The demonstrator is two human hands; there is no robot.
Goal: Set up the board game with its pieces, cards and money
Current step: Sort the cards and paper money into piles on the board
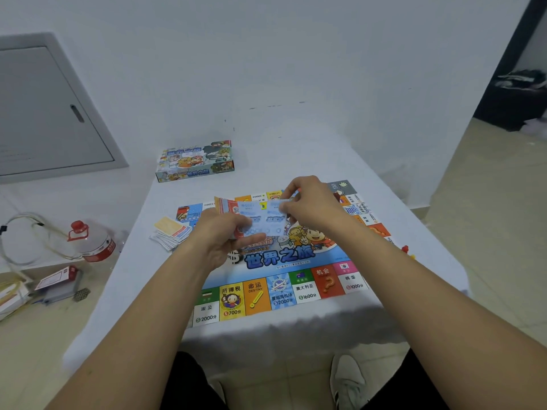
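Observation:
The colourful game board [281, 291] lies flat on the white-covered table [124, 291]. Above its middle my left hand [225, 235] grips a stack of paper play money [229, 207], orange and red notes behind and light blue ones in front. My right hand [307, 205] pinches the right edge of the top blue note [265, 218]. A loose pile of cards [171, 233] sits on the table just left of the board. The game box [195, 161] lies at the table's far left. Small red and yellow pieces [406, 250] sit off the board's right edge.
A plastic bottle with a red cap [91, 242], cables [26, 238] and papers [56, 281] lie on the floor to the left. A grey wall panel [50, 108] is at far left. My knees and a shoe [347, 380] show under the table's near edge.

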